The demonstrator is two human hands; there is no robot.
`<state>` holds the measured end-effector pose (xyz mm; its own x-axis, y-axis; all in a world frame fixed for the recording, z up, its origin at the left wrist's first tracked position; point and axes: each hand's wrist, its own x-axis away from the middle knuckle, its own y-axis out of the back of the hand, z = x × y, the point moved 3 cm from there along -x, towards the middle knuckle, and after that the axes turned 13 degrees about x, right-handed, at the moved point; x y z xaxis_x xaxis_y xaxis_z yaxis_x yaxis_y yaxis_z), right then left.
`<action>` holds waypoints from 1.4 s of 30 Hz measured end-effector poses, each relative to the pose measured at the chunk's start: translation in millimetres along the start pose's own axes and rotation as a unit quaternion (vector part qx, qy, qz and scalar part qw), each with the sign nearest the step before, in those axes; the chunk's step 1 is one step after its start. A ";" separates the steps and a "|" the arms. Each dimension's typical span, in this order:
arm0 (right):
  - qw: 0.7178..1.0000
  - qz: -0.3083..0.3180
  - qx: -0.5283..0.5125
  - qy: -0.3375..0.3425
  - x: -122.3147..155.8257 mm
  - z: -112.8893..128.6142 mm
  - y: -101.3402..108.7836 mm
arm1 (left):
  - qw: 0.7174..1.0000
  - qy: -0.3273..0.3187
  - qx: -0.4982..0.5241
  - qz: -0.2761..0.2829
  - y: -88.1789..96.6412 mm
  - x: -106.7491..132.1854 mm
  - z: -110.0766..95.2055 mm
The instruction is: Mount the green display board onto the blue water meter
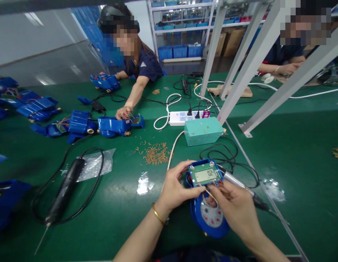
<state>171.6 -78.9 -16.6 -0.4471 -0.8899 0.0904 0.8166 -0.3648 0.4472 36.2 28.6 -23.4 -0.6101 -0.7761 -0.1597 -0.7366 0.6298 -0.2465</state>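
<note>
Across the green table (108, 211), the blue meter (211, 215) sits between the person's forearms, its round dial facing up. A teal box (203, 131) stands beyond it, just in front of a white power strip (179, 118). The left hand (174, 189) grips the display (206, 175) by its left side, above the meter; the right hand (235, 203) pinches its lower right edge, near thin wires (212, 198). A silver driver (235, 180) lies beside the right hand. Brass-coloured screws (157, 153) lie heaped farther left.
</note>
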 end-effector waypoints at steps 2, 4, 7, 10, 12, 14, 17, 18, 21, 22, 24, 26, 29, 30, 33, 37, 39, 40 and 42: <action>0.999 -0.024 0.037 0.021 2.7 -1.0 -0.7 | 0.999 0.006 -0.006 0.033 0.4 -0.8 -0.7; 0.996 -0.039 0.066 0.035 3.4 -2.8 -0.2 | 0.998 0.005 -0.034 0.056 0.2 -1.9 -2.9; 0.995 -0.046 0.081 0.045 2.3 -3.1 1.9 | 0.993 -0.010 -0.099 0.062 -2.9 -4.2 -6.9; 0.993 -0.043 0.089 0.058 1.9 2.3 3.9 | 0.988 -0.032 -0.142 0.049 -7.9 -7.1 -9.5; 0.994 -0.032 0.083 0.056 2.3 6.2 4.4 | 0.987 -0.044 -0.149 0.041 -10.3 -8.8 -10.5; 0.996 -0.021 0.072 0.044 2.8 8.5 4.4 | 0.985 -0.045 -0.159 0.039 -11.2 -10.1 -11.4; 0.997 -0.018 0.063 0.030 2.6 9.2 4.4 | 0.979 -0.047 -0.193 0.047 -10.9 -11.6 -13.8; 0.998 -0.016 0.059 0.025 2.1 9.1 4.2 | 0.976 -0.054 -0.203 0.051 -10.9 -11.9 -14.8; 0.999 -0.011 0.033 0.002 -0.9 8.8 3.5 | 0.970 -0.087 -0.220 0.053 -10.9 -12.0 -16.4; 1.000 -0.009 0.020 -0.010 -2.2 8.6 3.5 | 0.969 -0.096 -0.224 0.049 -10.6 -11.9 -16.0; 0.999 -0.001 -0.003 -0.036 -4.3 8.2 4.2 | 0.969 -0.102 -0.223 0.036 -9.3 -11.6 -13.7; 0.998 0.021 -0.016 -0.054 -5.0 7.9 5.9 | 0.970 -0.097 -0.220 0.025 -7.5 -11.6 -10.3; 0.995 0.072 -0.031 -0.065 -3.0 7.9 11.3 | 0.971 -0.095 -0.220 0.021 -5.1 -12.5 -7.0; 0.995 0.074 -0.035 -0.064 -2.3 8.2 14.7 | 0.970 -0.100 -0.223 0.020 -4.5 -13.0 -6.8; 0.998 0.021 -0.037 -0.050 -3.0 10.1 26.3 | 0.966 -0.118 -0.231 0.017 -4.1 -14.2 -8.1; 0.996 0.062 -0.055 -0.038 -8.6 13.5 23.7 | 0.959 -0.135 -0.247 0.027 -6.9 -14.9 -11.6; 0.996 0.057 -0.068 -0.019 -10.8 15.9 21.1 | 0.956 -0.139 -0.254 0.032 -8.1 -15.1 -13.0; 0.997 0.039 -0.072 -0.008 -11.4 16.9 21.1 | 0.956 -0.140 -0.257 0.033 -8.5 -15.3 -13.6; 0.997 0.002 -0.072 0.012 -11.6 18.3 23.5 | 0.954 -0.143 -0.261 0.035 -8.6 -16.1 -14.7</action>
<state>189.2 -72.1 9.1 -0.4364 -0.8971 0.0690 0.8629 -0.3956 0.3145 48.1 36.2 -4.6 -0.6138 -0.6618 -0.4305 -0.7873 0.5534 0.2719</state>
